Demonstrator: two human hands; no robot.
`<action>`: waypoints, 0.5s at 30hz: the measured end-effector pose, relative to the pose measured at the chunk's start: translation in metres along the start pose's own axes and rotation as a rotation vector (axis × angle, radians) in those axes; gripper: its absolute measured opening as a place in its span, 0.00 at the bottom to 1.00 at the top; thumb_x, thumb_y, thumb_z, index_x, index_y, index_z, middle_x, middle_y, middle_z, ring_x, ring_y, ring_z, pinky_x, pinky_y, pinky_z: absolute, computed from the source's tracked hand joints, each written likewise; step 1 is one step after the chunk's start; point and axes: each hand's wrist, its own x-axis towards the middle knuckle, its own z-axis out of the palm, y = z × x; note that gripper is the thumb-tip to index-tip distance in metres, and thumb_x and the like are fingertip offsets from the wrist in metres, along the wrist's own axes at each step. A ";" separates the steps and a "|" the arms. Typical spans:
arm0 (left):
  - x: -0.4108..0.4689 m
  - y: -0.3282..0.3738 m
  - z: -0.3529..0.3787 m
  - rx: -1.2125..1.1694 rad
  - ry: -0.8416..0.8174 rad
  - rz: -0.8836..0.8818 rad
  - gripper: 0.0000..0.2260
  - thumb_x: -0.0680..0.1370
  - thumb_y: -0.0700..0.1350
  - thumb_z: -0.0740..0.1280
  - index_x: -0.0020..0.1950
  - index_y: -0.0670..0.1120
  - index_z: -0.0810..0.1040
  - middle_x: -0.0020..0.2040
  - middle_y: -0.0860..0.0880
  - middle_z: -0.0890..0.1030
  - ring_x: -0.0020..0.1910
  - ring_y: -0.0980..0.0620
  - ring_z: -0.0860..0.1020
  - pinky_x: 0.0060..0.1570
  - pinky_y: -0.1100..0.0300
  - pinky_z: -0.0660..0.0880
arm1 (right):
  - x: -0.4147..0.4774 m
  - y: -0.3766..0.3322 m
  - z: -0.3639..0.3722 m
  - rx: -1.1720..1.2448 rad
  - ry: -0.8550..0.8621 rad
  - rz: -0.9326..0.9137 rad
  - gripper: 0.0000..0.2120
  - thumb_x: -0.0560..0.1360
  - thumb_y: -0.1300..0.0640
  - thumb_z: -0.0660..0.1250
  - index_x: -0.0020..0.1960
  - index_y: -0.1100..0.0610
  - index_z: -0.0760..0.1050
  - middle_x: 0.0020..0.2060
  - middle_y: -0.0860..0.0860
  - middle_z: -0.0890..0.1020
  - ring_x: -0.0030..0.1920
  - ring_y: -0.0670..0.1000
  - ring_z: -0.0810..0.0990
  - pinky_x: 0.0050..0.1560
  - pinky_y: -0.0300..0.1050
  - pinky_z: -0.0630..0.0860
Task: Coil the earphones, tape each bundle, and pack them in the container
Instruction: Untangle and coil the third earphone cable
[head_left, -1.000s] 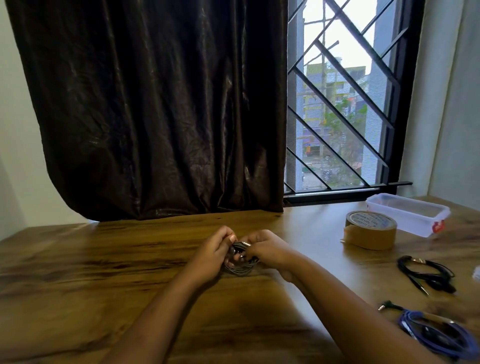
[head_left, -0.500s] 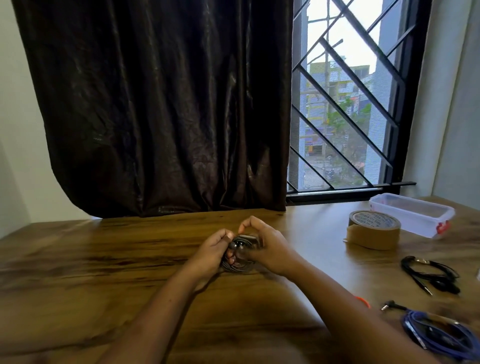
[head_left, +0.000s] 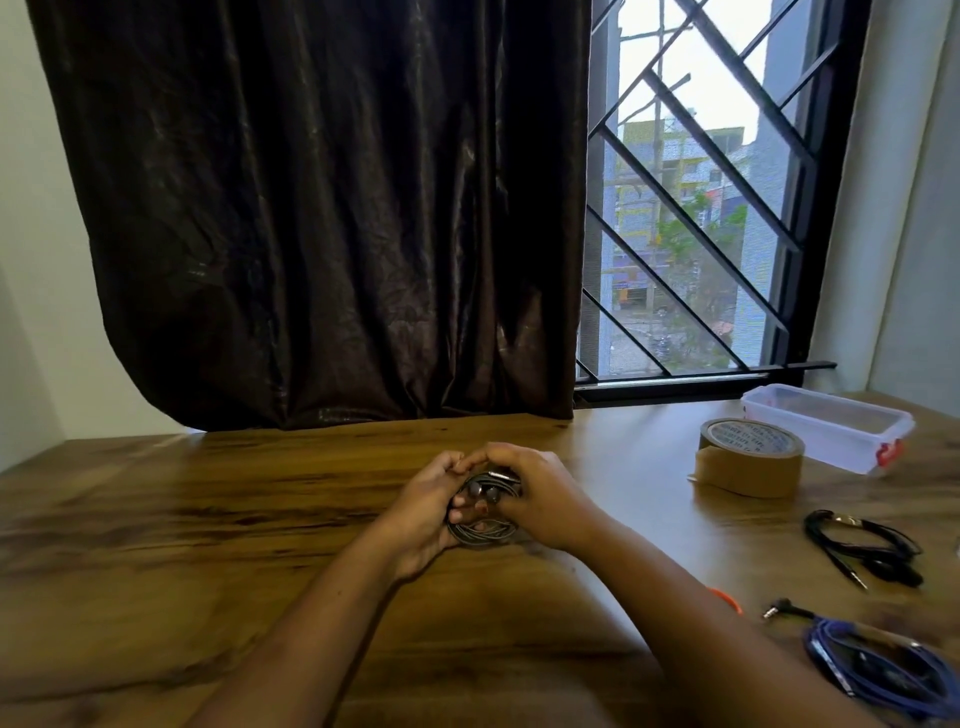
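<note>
One earphone coil (head_left: 480, 535) clutched in left grip (head_left: 423, 514) and right grip (head_left: 545, 499), black set (head_left: 878, 564), blue set (head_left: 883, 670), one tape roll (head_left: 748, 457), one container (head_left: 831, 434) kept rightward, surface (head_left: 182, 545) wide leftward.

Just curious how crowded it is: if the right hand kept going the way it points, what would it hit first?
Probably the left hand, which faces the right hand and seems to touch its fingertips; only the coiled earphones both hold lie between them.
</note>
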 end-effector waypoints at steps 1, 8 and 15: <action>0.000 0.001 0.000 -0.012 -0.002 0.006 0.06 0.82 0.42 0.54 0.50 0.44 0.70 0.28 0.51 0.66 0.23 0.59 0.63 0.26 0.63 0.72 | 0.000 0.001 0.000 0.015 0.020 0.000 0.17 0.70 0.66 0.70 0.56 0.53 0.79 0.52 0.45 0.81 0.52 0.37 0.78 0.51 0.28 0.74; -0.001 0.002 0.001 -0.002 -0.015 0.012 0.10 0.83 0.43 0.53 0.57 0.42 0.71 0.34 0.49 0.74 0.28 0.56 0.71 0.32 0.61 0.73 | -0.002 0.000 0.003 0.108 0.069 0.061 0.11 0.74 0.65 0.68 0.52 0.50 0.77 0.46 0.42 0.80 0.47 0.35 0.78 0.44 0.24 0.70; -0.002 0.002 0.003 -0.012 -0.067 -0.006 0.10 0.82 0.41 0.54 0.59 0.42 0.72 0.43 0.44 0.74 0.38 0.50 0.74 0.45 0.53 0.76 | -0.001 0.007 0.004 0.293 0.219 0.234 0.05 0.76 0.58 0.67 0.51 0.54 0.79 0.49 0.46 0.72 0.53 0.46 0.73 0.54 0.36 0.74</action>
